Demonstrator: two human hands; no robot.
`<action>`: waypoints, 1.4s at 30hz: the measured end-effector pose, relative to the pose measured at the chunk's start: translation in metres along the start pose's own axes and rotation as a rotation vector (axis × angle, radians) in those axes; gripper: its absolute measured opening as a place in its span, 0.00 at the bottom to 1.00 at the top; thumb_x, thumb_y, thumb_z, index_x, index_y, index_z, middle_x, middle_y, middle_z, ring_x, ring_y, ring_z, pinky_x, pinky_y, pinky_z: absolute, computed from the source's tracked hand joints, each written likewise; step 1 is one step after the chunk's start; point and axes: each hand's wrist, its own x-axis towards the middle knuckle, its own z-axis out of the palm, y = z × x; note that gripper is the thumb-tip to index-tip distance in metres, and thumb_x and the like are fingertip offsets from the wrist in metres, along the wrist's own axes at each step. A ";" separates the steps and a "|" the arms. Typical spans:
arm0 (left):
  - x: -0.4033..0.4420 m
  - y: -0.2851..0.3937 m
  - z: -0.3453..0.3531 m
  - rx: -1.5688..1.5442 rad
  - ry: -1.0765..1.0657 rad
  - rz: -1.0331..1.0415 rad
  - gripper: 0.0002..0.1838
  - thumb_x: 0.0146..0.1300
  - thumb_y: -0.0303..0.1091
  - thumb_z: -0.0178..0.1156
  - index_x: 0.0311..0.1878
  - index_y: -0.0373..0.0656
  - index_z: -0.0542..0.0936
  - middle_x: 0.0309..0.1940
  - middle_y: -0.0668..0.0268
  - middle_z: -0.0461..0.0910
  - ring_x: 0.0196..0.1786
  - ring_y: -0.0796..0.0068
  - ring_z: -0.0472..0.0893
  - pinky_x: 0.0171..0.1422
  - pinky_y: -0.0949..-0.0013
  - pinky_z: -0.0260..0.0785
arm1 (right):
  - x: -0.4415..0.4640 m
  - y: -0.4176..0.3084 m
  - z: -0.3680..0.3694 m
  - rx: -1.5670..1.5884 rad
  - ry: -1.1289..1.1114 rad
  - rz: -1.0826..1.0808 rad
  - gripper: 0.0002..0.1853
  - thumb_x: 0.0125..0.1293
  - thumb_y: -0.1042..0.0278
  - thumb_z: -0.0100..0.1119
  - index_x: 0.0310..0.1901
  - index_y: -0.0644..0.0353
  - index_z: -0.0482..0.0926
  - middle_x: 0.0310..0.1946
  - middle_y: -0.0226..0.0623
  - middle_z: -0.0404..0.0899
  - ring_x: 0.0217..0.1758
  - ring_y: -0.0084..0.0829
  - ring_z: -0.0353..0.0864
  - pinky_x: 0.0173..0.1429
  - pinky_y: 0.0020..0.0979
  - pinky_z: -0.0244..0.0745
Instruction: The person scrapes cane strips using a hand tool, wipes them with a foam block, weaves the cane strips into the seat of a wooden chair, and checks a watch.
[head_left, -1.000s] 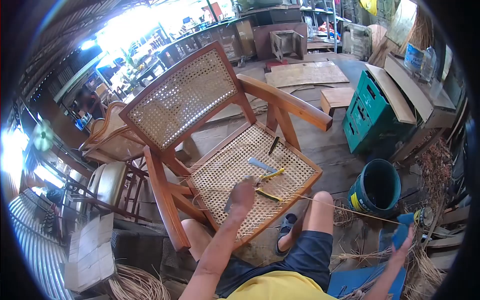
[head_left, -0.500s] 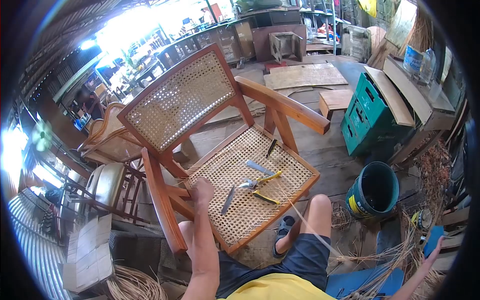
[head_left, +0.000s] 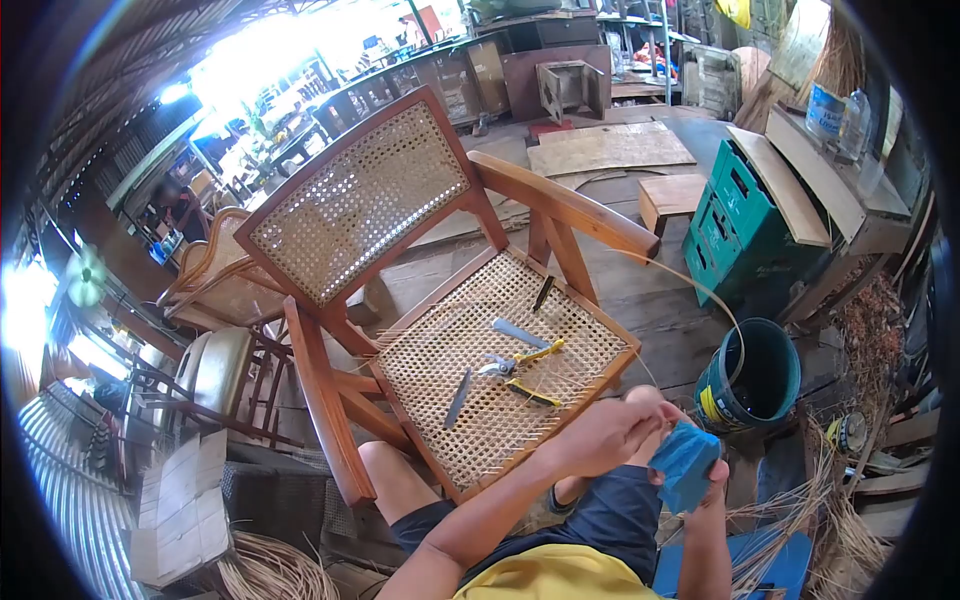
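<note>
In front of me stands a wooden armchair (head_left: 560, 210) with a woven cane seat (head_left: 420, 390). My left hand (head_left: 605, 435) is closed in a pinch above my right knee, with a thin cane strand (head_left: 645, 368) running to its fingertips. Right beside it, my right hand (head_left: 712, 482) grips a folded-looking blue pad (head_left: 686, 462); I cannot make out its material. Yellow-handled pliers (head_left: 500, 368), a second yellow-and-black handled tool (head_left: 532, 393), a flat metal blade (head_left: 457, 398), a blue-grey flat tool (head_left: 518, 332) and a black-handled tool (head_left: 543, 295) lie on the seat.
A green bucket (head_left: 712, 375) stands at right, with a long strand curving into it. Behind it is a green crate (head_left: 725, 225). Loose cane (head_left: 800, 500) and a blue board (head_left: 790, 555) lie low right. Cardboard (head_left: 180, 520) and coiled cane (head_left: 275, 570) are lower left.
My left hand has left the seat's left edge and crossed right. My right hand has come inward with the blue pad, so both hands now meet. A strand now arcs over the bucket.
</note>
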 end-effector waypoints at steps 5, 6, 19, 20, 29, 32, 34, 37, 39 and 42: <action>-0.026 -0.010 0.006 -0.051 -0.084 -0.191 0.10 0.71 0.34 0.56 0.50 0.41 0.78 0.30 0.51 0.82 0.33 0.52 0.82 0.39 0.59 0.73 | 0.008 -0.013 -0.004 -0.351 0.253 -0.057 0.43 0.50 0.58 0.80 0.66 0.64 0.71 0.53 0.43 0.81 0.50 0.36 0.85 0.56 0.35 0.81; -0.031 -0.008 0.003 -0.088 -0.079 -0.265 0.10 0.71 0.34 0.56 0.50 0.41 0.78 0.32 0.52 0.83 0.34 0.51 0.83 0.39 0.59 0.72 | 0.009 -0.014 -0.007 -0.388 0.359 -0.147 0.40 0.53 0.59 0.78 0.66 0.64 0.71 0.53 0.40 0.81 0.50 0.34 0.85 0.55 0.34 0.82; -0.128 -0.057 -0.103 0.336 0.151 -0.751 0.11 0.68 0.34 0.57 0.49 0.44 0.83 0.38 0.52 0.83 0.43 0.49 0.83 0.46 0.55 0.74 | -0.167 -0.187 -0.177 -1.013 1.216 -0.531 0.26 0.74 0.52 0.58 0.66 0.59 0.74 0.50 0.30 0.81 0.47 0.24 0.79 0.53 0.27 0.74; -0.133 -0.062 -0.101 0.378 0.196 -0.634 0.10 0.68 0.33 0.56 0.48 0.45 0.83 0.37 0.54 0.84 0.42 0.51 0.84 0.46 0.55 0.75 | -0.188 -0.202 -0.190 -1.016 1.215 -0.533 0.26 0.74 0.52 0.58 0.66 0.59 0.74 0.50 0.30 0.81 0.47 0.24 0.79 0.53 0.27 0.74; -0.128 -0.038 -0.113 0.693 0.619 -0.562 0.09 0.67 0.30 0.57 0.47 0.46 0.85 0.37 0.57 0.86 0.41 0.56 0.85 0.46 0.57 0.75 | -0.344 -0.355 -0.238 -1.323 1.314 -0.607 0.29 0.76 0.49 0.54 0.69 0.63 0.71 0.64 0.35 0.75 0.62 0.28 0.74 0.68 0.30 0.66; -0.125 0.016 -0.111 0.668 0.554 -0.557 0.10 0.63 0.25 0.60 0.46 0.45 0.85 0.38 0.58 0.87 0.41 0.59 0.86 0.48 0.62 0.77 | -0.400 -0.409 -0.238 -1.285 1.390 -0.649 0.30 0.74 0.49 0.57 0.67 0.63 0.73 0.62 0.36 0.75 0.62 0.33 0.73 0.69 0.33 0.66; -0.127 0.034 -0.109 0.654 0.547 -0.485 0.11 0.62 0.22 0.61 0.46 0.44 0.85 0.38 0.58 0.87 0.41 0.60 0.86 0.48 0.64 0.77 | -0.422 -0.428 -0.241 -1.403 1.529 -0.783 0.35 0.72 0.43 0.57 0.69 0.62 0.70 0.64 0.36 0.73 0.64 0.34 0.72 0.71 0.35 0.65; -0.127 0.044 -0.121 0.687 0.599 -0.356 0.12 0.60 0.19 0.60 0.45 0.43 0.85 0.38 0.59 0.87 0.42 0.60 0.86 0.48 0.65 0.78 | -0.438 -0.443 -0.225 -1.358 1.589 -0.833 0.36 0.71 0.41 0.57 0.69 0.62 0.70 0.62 0.36 0.74 0.61 0.32 0.73 0.67 0.35 0.66; -0.135 0.045 -0.144 0.863 0.609 -0.368 0.11 0.59 0.22 0.60 0.43 0.45 0.85 0.38 0.58 0.86 0.39 0.55 0.86 0.44 0.58 0.76 | -0.445 -0.441 -0.222 -1.306 1.588 -0.857 0.36 0.70 0.39 0.57 0.69 0.61 0.70 0.61 0.35 0.74 0.60 0.32 0.73 0.65 0.34 0.67; -0.159 0.023 -0.211 1.118 0.815 -0.418 0.12 0.60 0.21 0.56 0.42 0.48 0.84 0.37 0.55 0.86 0.38 0.53 0.85 0.42 0.54 0.76 | -0.449 -0.428 -0.220 -1.217 1.549 -0.855 0.37 0.69 0.37 0.57 0.68 0.61 0.70 0.60 0.35 0.74 0.58 0.30 0.74 0.62 0.33 0.68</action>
